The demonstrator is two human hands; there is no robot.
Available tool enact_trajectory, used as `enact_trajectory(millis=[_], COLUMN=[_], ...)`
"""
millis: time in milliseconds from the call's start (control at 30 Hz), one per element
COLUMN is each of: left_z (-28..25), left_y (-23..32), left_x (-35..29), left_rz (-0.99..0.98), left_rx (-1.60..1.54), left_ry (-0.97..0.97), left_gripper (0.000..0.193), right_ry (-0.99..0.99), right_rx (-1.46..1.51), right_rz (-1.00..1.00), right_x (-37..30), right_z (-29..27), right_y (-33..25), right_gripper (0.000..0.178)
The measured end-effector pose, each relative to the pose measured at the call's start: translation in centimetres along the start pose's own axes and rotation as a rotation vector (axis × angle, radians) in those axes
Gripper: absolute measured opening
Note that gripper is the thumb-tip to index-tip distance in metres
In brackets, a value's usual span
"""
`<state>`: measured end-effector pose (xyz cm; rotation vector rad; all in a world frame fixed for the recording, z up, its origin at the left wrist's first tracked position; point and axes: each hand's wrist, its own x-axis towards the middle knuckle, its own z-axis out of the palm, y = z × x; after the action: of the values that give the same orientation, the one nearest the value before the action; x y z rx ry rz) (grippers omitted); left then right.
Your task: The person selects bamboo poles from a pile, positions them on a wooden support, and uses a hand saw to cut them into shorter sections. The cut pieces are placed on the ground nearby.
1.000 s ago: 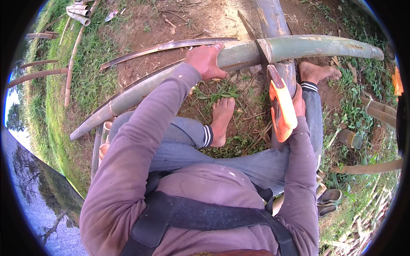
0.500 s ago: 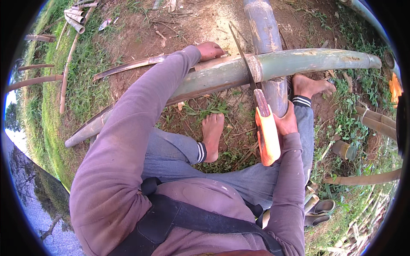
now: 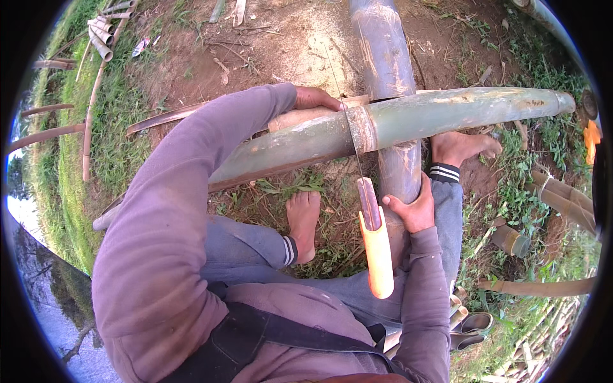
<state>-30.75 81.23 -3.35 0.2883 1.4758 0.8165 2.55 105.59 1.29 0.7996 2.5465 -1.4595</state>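
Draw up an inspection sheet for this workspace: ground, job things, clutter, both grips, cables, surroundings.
Surface: brown soil with a pale dusty patch.
Job's things: green bamboo pole crosses over a grey-blue pole; saw has its blade across the green pole, no hand on its orange handle; cut depth unclear.
Clutter: bamboo strip at left, short bamboo piece and footwear at right.
Grips: left grip beyond the green pole, fingertips close to the blade; right grip against the grey-blue pole, thumb spread.
Cables: nothing seen.
Surroundings: grass at left, hollow bamboo lengths at upper left; bare foot below the green pole.
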Motion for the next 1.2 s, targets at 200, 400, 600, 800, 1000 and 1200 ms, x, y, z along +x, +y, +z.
enact_trajectory(millis=[200, 400, 600, 800, 1000, 1200], left_z=[-0.6, -4.9, -7.6, -8.3, 2.0, 7.9], left_y=[3.8, 6.1, 5.6, 2.7, -8.1, -11.4], left_x=[-1.9, -1.0, -0.5, -9.4, -23.0, -24.3], left_rz=[0.001, 0.008, -0.038, 0.345, 0.339, 0.014], left_rx=[0.226, 0.316, 0.368, 0.714, 0.822, 1.014], left_ry=[0.025, 0.169, 0.284, 0.872, 0.715, 0.984], left_gripper=[0.102, 0.084, 0.076, 0.071, 0.095, 0.112], right_ry=[0.022, 0.034, 0.069, 0.133, 0.195, 0.272], right_rx=[0.036, 0.111, -0.01, 0.05, 0.666, 0.122], right_rz=[0.019, 0.031, 0.021, -0.038, -0.413, -0.496], right_x=[1.0, 4.0, 5.3, 5.1, -4.5, -9.7], right_z=[-0.2, 0.5, 1.2, 1.3, -1.1, 2.5], right_y=[-0.7, -3.4, -4.1, -2.4, -7.8, -14.4], right_gripper=[0.11, 0.11, 0.112, 0.096, 0.068, 0.04])
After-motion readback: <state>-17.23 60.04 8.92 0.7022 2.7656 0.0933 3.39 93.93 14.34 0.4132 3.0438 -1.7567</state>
